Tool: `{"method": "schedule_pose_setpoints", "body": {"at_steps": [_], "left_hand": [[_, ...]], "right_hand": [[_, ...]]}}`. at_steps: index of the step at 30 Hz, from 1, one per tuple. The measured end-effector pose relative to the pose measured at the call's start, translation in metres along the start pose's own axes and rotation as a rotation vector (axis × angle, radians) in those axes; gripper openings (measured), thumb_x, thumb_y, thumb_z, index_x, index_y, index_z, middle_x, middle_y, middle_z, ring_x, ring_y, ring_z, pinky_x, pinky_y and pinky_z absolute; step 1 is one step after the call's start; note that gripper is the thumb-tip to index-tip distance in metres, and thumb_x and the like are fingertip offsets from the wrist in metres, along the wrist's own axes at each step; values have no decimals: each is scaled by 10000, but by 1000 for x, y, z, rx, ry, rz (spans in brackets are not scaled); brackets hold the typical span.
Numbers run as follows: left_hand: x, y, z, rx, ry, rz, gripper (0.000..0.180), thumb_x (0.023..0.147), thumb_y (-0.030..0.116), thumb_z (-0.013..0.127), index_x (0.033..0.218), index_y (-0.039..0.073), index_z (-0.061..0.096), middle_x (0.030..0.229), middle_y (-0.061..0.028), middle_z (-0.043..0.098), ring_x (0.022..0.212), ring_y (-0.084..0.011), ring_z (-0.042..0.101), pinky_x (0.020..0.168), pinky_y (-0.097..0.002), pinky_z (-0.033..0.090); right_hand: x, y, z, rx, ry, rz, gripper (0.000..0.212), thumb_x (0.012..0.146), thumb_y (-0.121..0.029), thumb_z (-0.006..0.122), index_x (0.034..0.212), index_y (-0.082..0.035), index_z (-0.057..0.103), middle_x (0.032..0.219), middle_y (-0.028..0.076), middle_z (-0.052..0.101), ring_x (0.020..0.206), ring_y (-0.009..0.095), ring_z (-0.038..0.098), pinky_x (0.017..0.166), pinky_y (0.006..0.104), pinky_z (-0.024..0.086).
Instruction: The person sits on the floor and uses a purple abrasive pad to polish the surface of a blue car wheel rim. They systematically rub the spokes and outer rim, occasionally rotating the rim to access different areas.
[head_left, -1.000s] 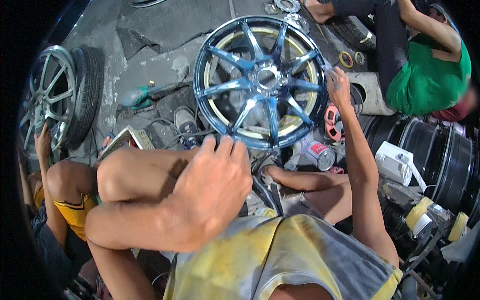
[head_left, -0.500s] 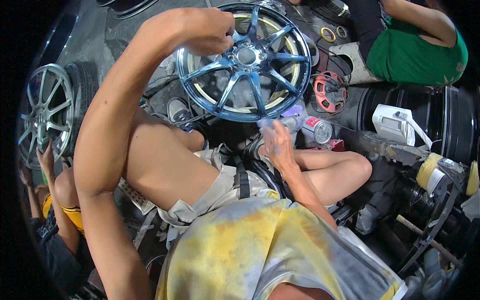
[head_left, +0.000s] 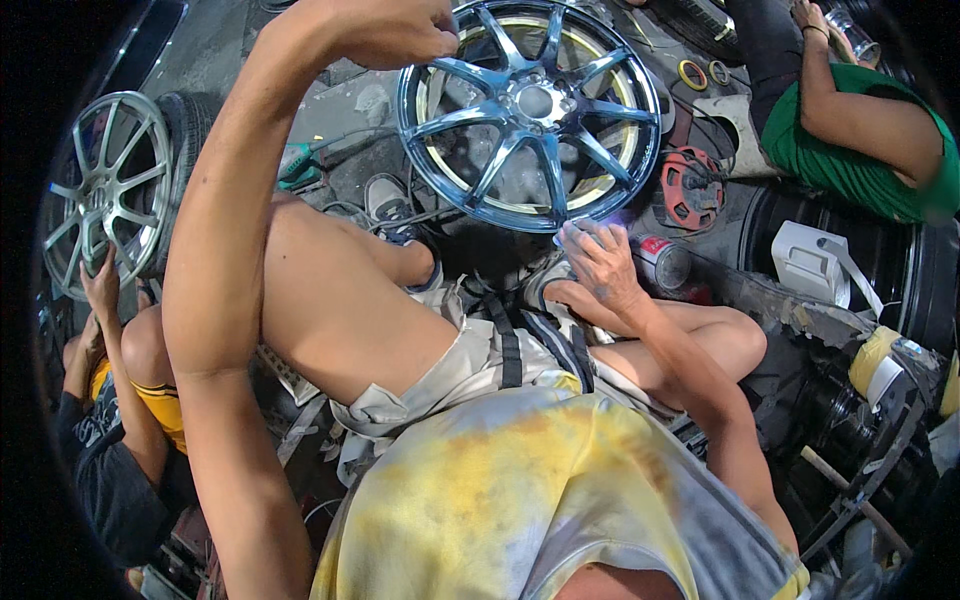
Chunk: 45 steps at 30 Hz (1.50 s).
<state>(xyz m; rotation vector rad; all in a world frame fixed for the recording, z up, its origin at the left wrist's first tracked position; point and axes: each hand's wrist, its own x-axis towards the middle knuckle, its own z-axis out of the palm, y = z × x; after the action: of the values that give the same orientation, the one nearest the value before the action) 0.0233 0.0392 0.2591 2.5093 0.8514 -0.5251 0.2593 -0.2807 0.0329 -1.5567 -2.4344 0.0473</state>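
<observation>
A shiny blue-chrome wheel rim [head_left: 545, 165] with several spokes lies in front of me. My left hand [head_left: 415, 32] is curled into a fist over its upper left edge; what it holds, if anything, is hidden. At the rim's lower edge is my right hand [head_left: 605, 262], fingers bent and pressed together over a bluish-purple scrap [head_left: 622, 217]. Only bits of that scrap show around the fingers, so I cannot tell its material. Just right of this hand a metal can [head_left: 663, 262] lies on its side.
A red cable reel [head_left: 692, 188] and tape rolls [head_left: 692, 73] sit right of the rim. A green power tool [head_left: 297, 167] lies left. One person [head_left: 125, 440] handles a silver wheel [head_left: 110, 195]; another in green [head_left: 865, 140] sits at far right. A white container [head_left: 810, 262] rests among black wheels.
My left hand has moved outward from near the hub to the rim's upper left edge. My right hand stays at the lower edge. The whole view has shifted, bringing the green tool into sight.
</observation>
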Motion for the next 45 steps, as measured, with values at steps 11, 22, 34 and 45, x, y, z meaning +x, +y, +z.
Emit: {"method": "schedule_pose_setpoints", "body": {"at_steps": [11, 22, 34, 45], "left_hand": [[10, 12, -3, -44, -31, 35, 374, 892, 248, 484, 997, -50, 684, 896, -266, 703, 832, -371, 686, 756, -469, 514], [-12, -11, 6, -43, -63, 44, 377, 893, 253, 487, 1001, -51, 681, 897, -275, 695, 799, -369, 671, 732, -466, 504], [2, -3, 23, 26, 110, -22, 390, 947, 272, 528, 1117, -37, 696, 852, -239, 687, 705, -302, 644, 699, -402, 523], [-14, -29, 33, -33, 41, -121, 398, 938, 300, 558, 1139, -13, 698, 953, -256, 691, 817, -360, 655, 784, -416, 517]], "right_hand": [[12, 0, 12, -25, -9, -137, 461, 793, -189, 630, 1245, -110, 672, 1313, 9, 587, 1208, 204, 544, 929, 394, 408], [43, -11, 29, 60, -10, -286, 369, 804, -162, 617, 1159, -144, 716, 1421, -10, 558, 1278, 207, 528, 958, 419, 403], [101, -49, 43, 161, 43, -96, 330, 818, -160, 621, 1132, -114, 713, 1296, 28, 619, 1207, 234, 542, 945, 429, 420], [39, 7, -14, 268, 350, 400, 297, 841, -18, 696, 1133, -70, 721, 996, 103, 655, 895, 279, 617, 738, 402, 480]]}}
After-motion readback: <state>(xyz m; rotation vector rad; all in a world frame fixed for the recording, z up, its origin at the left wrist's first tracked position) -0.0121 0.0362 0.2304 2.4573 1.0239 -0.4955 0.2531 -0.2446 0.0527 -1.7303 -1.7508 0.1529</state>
